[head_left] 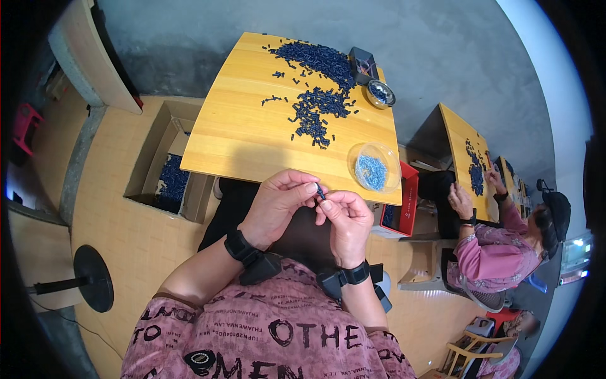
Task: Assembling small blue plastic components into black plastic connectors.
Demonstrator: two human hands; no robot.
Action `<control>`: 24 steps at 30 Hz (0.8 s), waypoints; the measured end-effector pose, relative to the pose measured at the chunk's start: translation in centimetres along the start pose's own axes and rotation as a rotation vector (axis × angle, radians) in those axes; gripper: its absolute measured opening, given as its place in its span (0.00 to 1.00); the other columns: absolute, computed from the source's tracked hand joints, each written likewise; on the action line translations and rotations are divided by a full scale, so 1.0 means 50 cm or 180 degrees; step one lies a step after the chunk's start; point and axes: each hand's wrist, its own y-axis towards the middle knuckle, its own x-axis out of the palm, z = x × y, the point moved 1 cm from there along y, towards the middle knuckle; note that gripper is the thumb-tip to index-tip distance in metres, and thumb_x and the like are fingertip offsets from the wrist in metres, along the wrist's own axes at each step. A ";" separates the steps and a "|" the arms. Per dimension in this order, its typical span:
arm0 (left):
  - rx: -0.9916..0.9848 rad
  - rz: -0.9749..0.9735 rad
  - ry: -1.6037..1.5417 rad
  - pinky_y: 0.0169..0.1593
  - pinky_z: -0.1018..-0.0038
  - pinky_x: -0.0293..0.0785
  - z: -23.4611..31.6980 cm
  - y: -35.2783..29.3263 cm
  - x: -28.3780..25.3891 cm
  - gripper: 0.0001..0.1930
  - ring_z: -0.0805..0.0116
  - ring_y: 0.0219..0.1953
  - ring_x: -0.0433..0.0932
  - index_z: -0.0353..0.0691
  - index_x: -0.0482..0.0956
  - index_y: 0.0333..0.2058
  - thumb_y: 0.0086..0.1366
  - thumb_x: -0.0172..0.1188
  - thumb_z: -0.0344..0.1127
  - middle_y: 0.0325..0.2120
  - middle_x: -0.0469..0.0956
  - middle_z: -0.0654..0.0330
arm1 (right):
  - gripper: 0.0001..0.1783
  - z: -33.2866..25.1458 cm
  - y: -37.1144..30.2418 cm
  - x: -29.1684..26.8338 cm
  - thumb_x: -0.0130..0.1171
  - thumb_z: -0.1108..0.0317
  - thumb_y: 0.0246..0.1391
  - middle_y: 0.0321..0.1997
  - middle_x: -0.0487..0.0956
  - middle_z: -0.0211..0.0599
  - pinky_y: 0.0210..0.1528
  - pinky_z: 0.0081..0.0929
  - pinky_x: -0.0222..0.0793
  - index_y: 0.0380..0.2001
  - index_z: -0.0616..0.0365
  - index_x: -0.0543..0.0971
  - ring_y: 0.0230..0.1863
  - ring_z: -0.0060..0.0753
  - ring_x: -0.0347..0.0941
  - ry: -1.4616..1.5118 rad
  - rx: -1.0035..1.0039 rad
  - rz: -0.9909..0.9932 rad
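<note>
My left hand (287, 197) and my right hand (344, 218) meet just off the table's near edge, over my lap. Between their fingertips they pinch one small dark-blue cylindrical piece (321, 191), its exact kind too small to tell. Both thumbs press against it, fingers curled. Farther up the yellow wooden table (233, 114) lies a large loose heap of similar dark-blue pieces (315, 63), with a smaller heap (312, 117) nearer to me. To the right of my hands stands a clear round bowl (394, 170) of light-blue small parts (371, 173).
A metal bowl (392, 101) and a black box (361, 54) stand at the table's far right. On the floor are an open cardboard box (146, 151) at left and a red box (410, 196) at right. A co-worker (489, 259) handles dark pieces at another table (464, 139).
</note>
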 end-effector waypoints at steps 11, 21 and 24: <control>0.0376 0.0049 0.0924 0.45 0.75 0.77 0.020 -0.016 0.018 0.06 0.71 0.38 0.81 0.35 0.81 0.40 0.65 0.59 0.22 0.34 0.83 0.56 | 0.10 -0.031 -0.022 0.018 0.67 0.80 0.52 0.34 0.80 0.38 0.31 0.19 0.73 0.37 0.66 0.77 0.29 0.22 0.76 -0.2085 -0.1405 0.0044; 0.0440 0.0111 0.1223 0.46 0.77 0.77 0.036 -0.030 0.031 0.05 0.73 0.38 0.81 0.34 0.82 0.38 0.63 0.61 0.21 0.34 0.83 0.59 | 0.15 -0.077 -0.025 0.051 0.69 0.83 0.46 0.29 0.80 0.42 0.31 0.31 0.74 0.33 0.61 0.72 0.29 0.44 0.77 -0.3190 -0.2609 -0.0085; 0.0462 0.0147 0.1369 0.44 0.78 0.77 0.034 -0.031 0.026 0.05 0.75 0.37 0.81 0.35 0.82 0.37 0.63 0.62 0.21 0.33 0.83 0.60 | 0.16 -0.077 -0.025 0.053 0.69 0.84 0.45 0.29 0.80 0.41 0.31 0.32 0.74 0.34 0.62 0.72 0.29 0.43 0.78 -0.3280 -0.2703 -0.0185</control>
